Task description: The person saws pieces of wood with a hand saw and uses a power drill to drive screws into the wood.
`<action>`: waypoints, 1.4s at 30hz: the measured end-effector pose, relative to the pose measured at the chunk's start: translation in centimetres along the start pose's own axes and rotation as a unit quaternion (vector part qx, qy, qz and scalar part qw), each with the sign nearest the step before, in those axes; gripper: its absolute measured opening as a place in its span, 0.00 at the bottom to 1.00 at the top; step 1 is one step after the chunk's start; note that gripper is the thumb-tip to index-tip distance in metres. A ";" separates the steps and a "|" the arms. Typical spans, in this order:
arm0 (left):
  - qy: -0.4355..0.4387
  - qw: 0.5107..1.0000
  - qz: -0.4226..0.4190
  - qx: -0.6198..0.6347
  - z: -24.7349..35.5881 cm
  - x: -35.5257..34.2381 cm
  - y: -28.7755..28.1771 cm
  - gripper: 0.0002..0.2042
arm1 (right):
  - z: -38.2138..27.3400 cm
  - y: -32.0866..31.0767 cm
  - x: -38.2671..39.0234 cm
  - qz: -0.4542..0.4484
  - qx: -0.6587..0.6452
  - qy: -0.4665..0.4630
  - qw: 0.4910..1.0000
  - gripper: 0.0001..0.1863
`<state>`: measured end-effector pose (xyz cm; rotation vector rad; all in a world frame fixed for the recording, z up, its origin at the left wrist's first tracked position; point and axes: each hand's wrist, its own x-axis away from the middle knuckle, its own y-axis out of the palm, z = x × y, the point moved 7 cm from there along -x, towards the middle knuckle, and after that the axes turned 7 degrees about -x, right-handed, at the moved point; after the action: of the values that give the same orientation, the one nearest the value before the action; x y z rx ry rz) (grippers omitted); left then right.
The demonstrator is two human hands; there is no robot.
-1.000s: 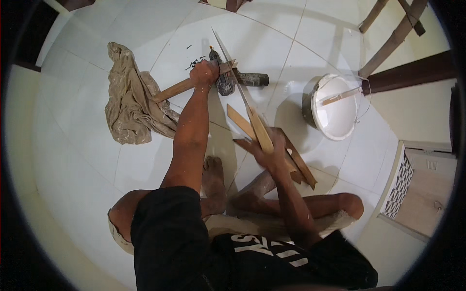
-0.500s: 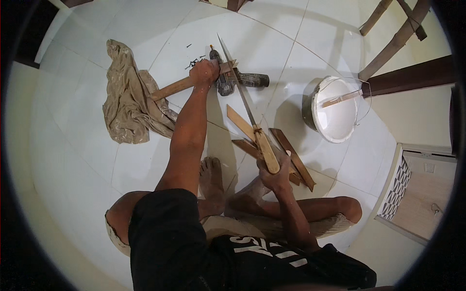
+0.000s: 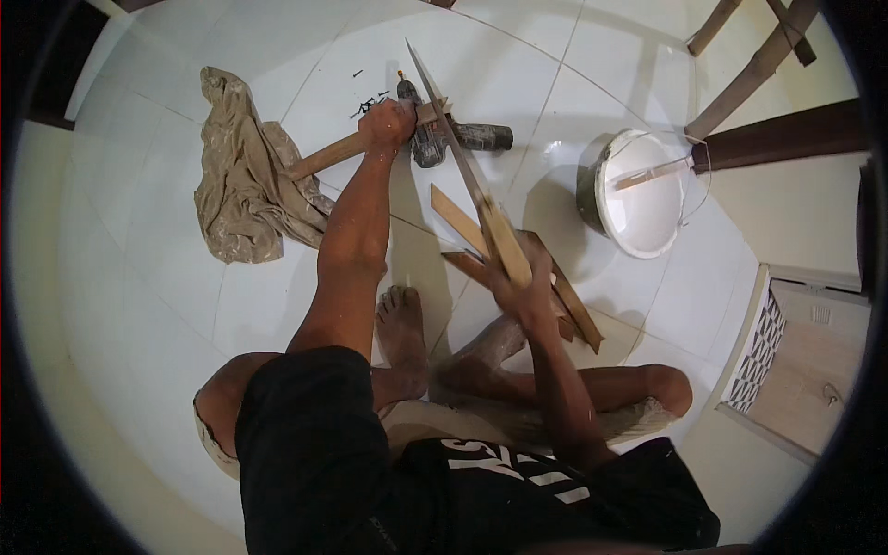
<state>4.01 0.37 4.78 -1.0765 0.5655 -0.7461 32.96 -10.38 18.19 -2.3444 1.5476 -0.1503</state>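
- A wooden strip (image 3: 333, 154) slants above the white tiled floor, its left end at a crumpled tan cloth (image 3: 242, 176), its right end over a dark power drill (image 3: 428, 150); the drill may serve as a prop, though contact cannot be told.
- The left hand (image 3: 388, 125) is closed in a fist around the strip near its right end, apparently to keep it from shifting.
- A handsaw (image 3: 466, 166) crosses the strip just right of that fist, its tip pointing away from the person; the hand sits close to the blade, probably because support matters most there.
- The right hand (image 3: 523, 287) is curled round the end of the saw's pale handle, seemingly for a straight push and pull; blur hides the exact finger positions.
- Loose wood pieces (image 3: 575, 301) lie beneath and beside the right hand; small dark screws (image 3: 368, 108) are scattered beside the drill.
- Further right stands a white-lined bucket (image 3: 593, 199), a stick (image 3: 638, 176) leaning inside, its end accessible.
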 end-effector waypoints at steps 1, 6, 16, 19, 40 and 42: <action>0.006 1.000 0.001 -0.001 0.3 -0.3 0.1 0.21 | 1.1 1.1 -2.7 -0.019 -0.003 0.091 0.996 0.14; -0.038 0.997 -0.067 -0.018 0.7 0.3 1.3 0.22 | 1.6 2.3 -3.2 -0.012 0.122 0.054 0.991 0.17; -0.012 0.998 -0.057 -0.031 0.8 0.5 1.6 0.21 | 2.1 3.7 -7.0 -0.042 0.043 0.063 0.996 0.12; -0.031 0.999 -0.011 0.000 -0.5 -0.1 1.4 0.20 | 2.2 2.8 -3.1 -0.009 -0.006 0.086 0.996 0.10; 0.011 0.999 -0.038 -0.031 0.8 0.2 0.7 0.23 | 1.4 2.1 -3.4 -0.050 0.034 0.214 0.975 0.27; 0.025 0.999 -0.044 -0.020 1.8 -0.3 0.7 0.22 | 2.7 2.2 -3.9 -0.032 0.071 0.150 0.986 0.26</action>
<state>5.30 1.83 4.87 -1.1273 0.5810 -0.8432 30.17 -7.09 15.31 -2.3401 1.5310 -0.6332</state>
